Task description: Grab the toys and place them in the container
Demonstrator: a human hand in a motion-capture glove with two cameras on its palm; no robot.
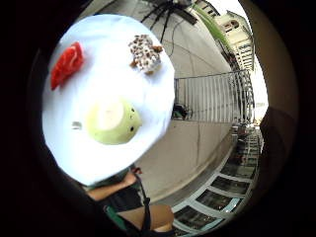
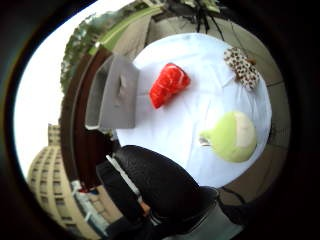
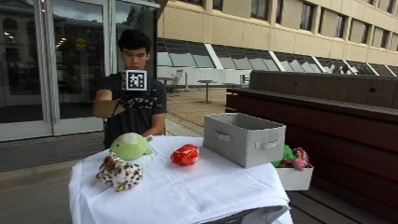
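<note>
nothing looks done yet, judging by how things lie: all three toys sit on the white-clothed bench (image 3: 187,191), and the grey container (image 3: 244,138) at about 2 o'clock on the bench shows no toy inside, though its floor is hidden from the outside view. the green toy (image 3: 130,145) is at roughly 10 o'clock, the spotted toy (image 3: 119,173) just in front of it toward 8 o'clock, and the red toy (image 3: 185,154) lies near the middle, between the green toy and the container. a small white box of other toys (image 3: 292,171) sits beside the bench past the container.

the gloved right hand (image 3: 131,100) is raised at chest height, well above the bench and apart from every toy; it holds nothing, but how far its fingers are spread i cannot tell. all three pickups remain.
</note>
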